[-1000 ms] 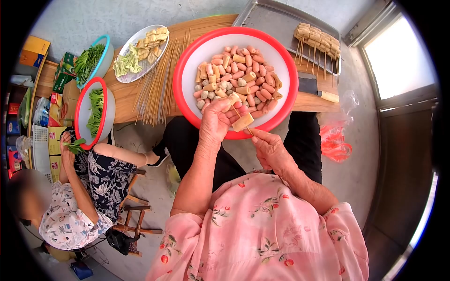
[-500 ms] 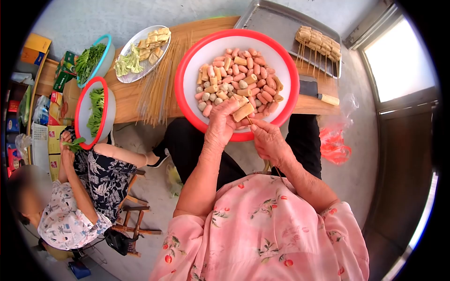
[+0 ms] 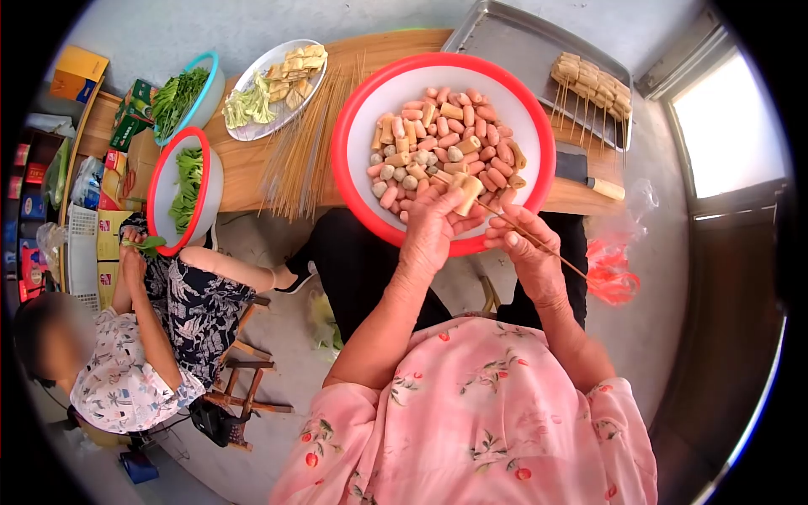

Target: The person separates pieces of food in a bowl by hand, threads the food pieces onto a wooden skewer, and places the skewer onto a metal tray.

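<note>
Over the near rim of a red-edged basin [image 3: 358, 181], my left hand [image 3: 431, 227] pinches a tan tubular food roll [image 3: 470, 194]. A thin wooden skewer [image 3: 551, 249] has its upper end at that roll and slopes down to the right. My right hand [image 3: 534, 257] holds the skewer along its length, with some fingers raised. Inside the basin lie many small pink sausages [image 3: 480, 126], tan roll pieces [image 3: 386, 130] and greyish meatballs [image 3: 415, 170]. How far the skewer passes into the roll is hard to see.
Loose skewers [image 3: 307, 151] lie left of the basin, near an oval plate [image 3: 238, 129]. A metal tray [image 3: 497, 42] with filled skewers [image 3: 593, 82] and a cleaver [image 3: 564, 164] are at right. Another person [image 3: 135, 362] handles greens beside two basins.
My right hand has moved right, away from my left hand, and its fingers have loosened. The skewer now slants to the lower right instead of pointing down towards me.
</note>
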`<state>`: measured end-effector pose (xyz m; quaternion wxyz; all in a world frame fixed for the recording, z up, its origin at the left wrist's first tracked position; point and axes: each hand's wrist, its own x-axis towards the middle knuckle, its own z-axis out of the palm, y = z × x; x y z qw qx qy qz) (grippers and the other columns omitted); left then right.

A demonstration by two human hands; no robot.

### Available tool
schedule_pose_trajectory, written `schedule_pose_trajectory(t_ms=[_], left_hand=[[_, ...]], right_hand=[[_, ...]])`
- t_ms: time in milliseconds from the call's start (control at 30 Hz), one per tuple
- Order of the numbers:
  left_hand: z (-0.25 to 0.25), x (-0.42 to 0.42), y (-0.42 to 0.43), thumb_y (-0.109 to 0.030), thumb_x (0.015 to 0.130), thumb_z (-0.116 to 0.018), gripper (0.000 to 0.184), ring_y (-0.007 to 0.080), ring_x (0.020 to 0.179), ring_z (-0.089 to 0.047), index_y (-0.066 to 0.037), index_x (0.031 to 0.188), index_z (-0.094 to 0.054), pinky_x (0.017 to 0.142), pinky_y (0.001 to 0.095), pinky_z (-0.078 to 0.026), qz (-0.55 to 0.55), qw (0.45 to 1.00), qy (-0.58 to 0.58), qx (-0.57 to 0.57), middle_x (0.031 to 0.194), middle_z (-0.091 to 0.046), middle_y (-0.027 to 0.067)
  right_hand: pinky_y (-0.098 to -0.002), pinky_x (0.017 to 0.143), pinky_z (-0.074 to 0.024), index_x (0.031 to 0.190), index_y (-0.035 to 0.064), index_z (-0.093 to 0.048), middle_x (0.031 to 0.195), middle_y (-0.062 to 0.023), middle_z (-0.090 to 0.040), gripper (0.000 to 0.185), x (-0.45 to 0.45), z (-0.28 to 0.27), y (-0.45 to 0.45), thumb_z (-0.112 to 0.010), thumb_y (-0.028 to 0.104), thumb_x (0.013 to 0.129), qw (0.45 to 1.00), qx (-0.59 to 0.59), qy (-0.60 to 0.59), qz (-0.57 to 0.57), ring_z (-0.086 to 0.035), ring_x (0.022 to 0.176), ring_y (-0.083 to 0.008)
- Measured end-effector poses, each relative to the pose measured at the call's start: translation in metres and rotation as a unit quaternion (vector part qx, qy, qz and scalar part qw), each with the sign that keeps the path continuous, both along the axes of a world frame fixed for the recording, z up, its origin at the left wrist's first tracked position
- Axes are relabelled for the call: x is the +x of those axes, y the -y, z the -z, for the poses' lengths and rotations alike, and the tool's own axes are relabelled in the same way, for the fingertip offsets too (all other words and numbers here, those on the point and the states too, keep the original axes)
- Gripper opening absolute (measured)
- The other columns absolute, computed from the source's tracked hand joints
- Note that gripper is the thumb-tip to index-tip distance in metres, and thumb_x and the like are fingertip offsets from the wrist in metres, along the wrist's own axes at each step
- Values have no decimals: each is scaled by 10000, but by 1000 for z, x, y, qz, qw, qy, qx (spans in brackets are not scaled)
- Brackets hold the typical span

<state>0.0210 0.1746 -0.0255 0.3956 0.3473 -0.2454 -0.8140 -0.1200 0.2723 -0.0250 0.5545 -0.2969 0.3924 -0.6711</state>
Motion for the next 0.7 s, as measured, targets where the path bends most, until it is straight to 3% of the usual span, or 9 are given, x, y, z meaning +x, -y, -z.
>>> schedule_pose_trajectory(t_ms=[133,200,267,333,367,433,467,533,700], left_hand=[[-2,-8,0,-229,874,-599,255,186,712,-646,-37,1041,-582,641,326,-561,75,996,49,-28,909,-640,89],[-6,4,17,-256,881,-587,237,191,712,-648,-49,995,-607,611,302,-550,95,951,264,-128,842,-641,83],[4,24,49,-213,881,-578,273,154,711,-653,-22,1075,-581,514,284,-508,74,828,468,-300,891,-637,93],[32,41,82,-151,860,-555,261,216,818,-653,-26,1088,-572,634,335,-519,41,714,613,-336,971,-633,137],[42,49,93,-151,860,-555,261,216,818,-653,-26,1088,-572,634,335,-519,44,714,613,-336,971,-633,137],[53,56,108,-111,832,-551,289,307,992,-593,-22,1107,-572,823,376,-481,6,558,669,-491,1095,-602,159],[49,53,109,-111,832,-551,289,307,992,-593,-22,1107,-572,823,376,-481,8,557,667,-495,1095,-602,159],[42,46,110,-92,807,-566,333,341,1113,-510,-28,1134,-571,944,400,-405,95,623,669,-395,1186,-560,169],[43,45,108,-118,775,-611,352,348,1049,-534,-66,1123,-582,896,413,-428,108,556,724,-395,1154,-564,175]], right_hand=[[-351,808,-530,1116,-78,-567,983,-160,-632,369,-11,13,5,-542,246,941,994,32,-2,108,-622,864,-213],[-351,801,-531,1073,-96,-573,941,-155,-628,385,-19,11,8,-528,266,950,990,32,3,135,-621,834,-213],[-362,794,-531,1064,-69,-580,949,-160,-634,373,-27,16,6,-501,280,958,988,47,-9,147,-631,830,-223],[-358,790,-533,1060,-70,-581,940,-159,-636,367,-27,20,4,-498,273,960,987,41,-13,152,-632,823,-223],[-357,788,-534,1060,-70,-581,939,-160,-637,363,-26,22,4,-498,268,960,987,39,-12,153,-632,824,-221],[-352,785,-535,1058,-68,-583,940,-157,-640,353,-27,25,4,-503,261,958,988,34,-13,153,-633,823,-216],[-352,785,-535,1058,-68,-583,940,-157,-640,353,-27,24,3,-503,261,958,987,33,-12,157,-633,823,-216],[-347,786,-535,1059,-68,-583,941,-152,-642,345,-27,22,3,-507,252,957,988,45,-14,147,-634,823,-210],[-319,783,-530,1051,-63,-615,905,-126,-657,301,-26,19,3,-563,208,931,989,37,6,143,-640,802,-188]])
